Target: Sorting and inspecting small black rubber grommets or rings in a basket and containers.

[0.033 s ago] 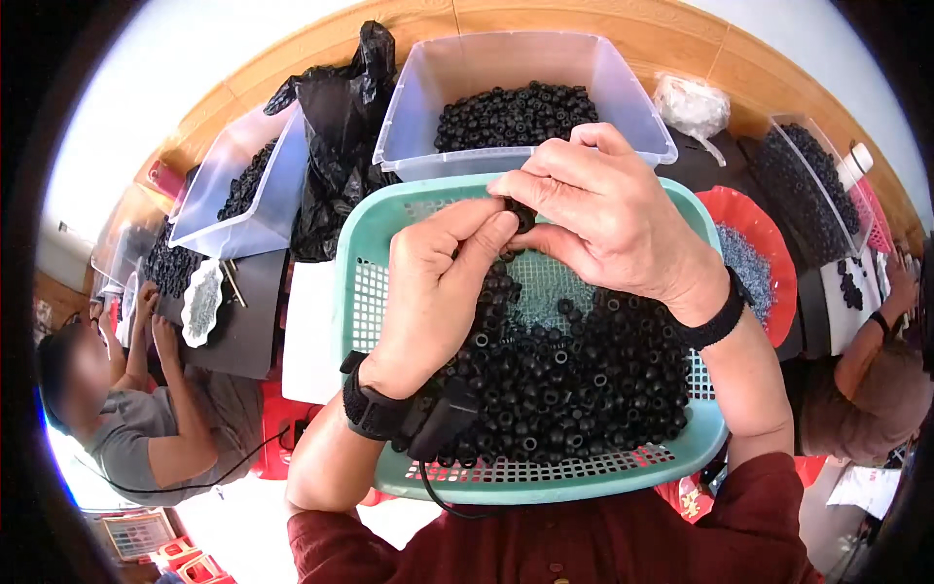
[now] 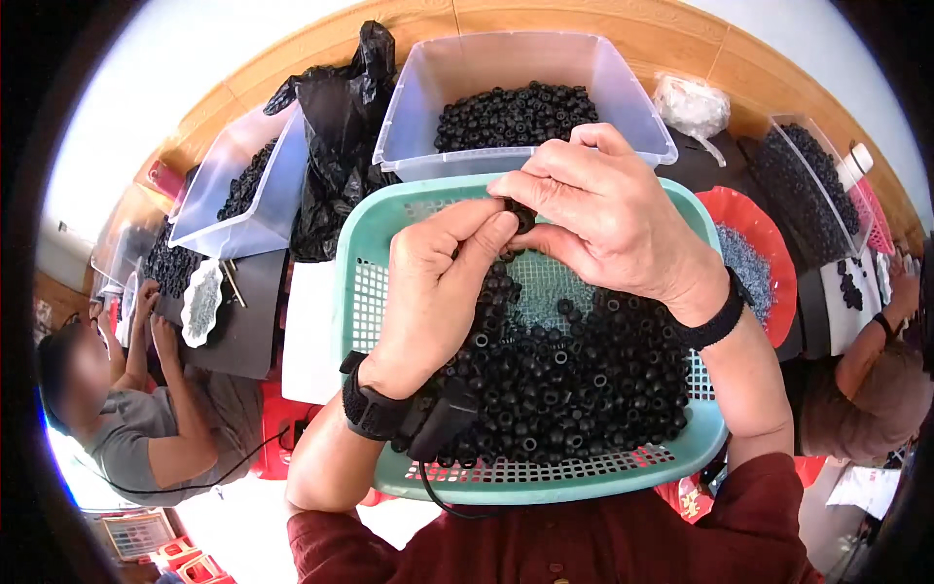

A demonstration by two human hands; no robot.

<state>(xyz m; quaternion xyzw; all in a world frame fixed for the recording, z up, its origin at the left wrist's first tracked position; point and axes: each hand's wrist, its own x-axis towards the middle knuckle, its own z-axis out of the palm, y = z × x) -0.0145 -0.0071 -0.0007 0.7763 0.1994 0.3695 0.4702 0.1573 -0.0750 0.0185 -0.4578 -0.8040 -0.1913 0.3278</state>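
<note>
A small black ring-shaped part is pinched between both hands over the far half of a green plastic basket. My left hand grips its left side with thumb and index finger. On its other side, the thumb and fingers of my right hand are closed, partly covering it. Beneath the hands, the basket holds a heap of similar black parts, many with a round hole. Fine blue-grey bits lie on the basket floor beyond the heap.
Behind the basket stands a translucent bin of black parts. A black plastic bag and another bin are to its left. At the right sits a red dish of blue-grey pieces. Co-workers sit at left and right.
</note>
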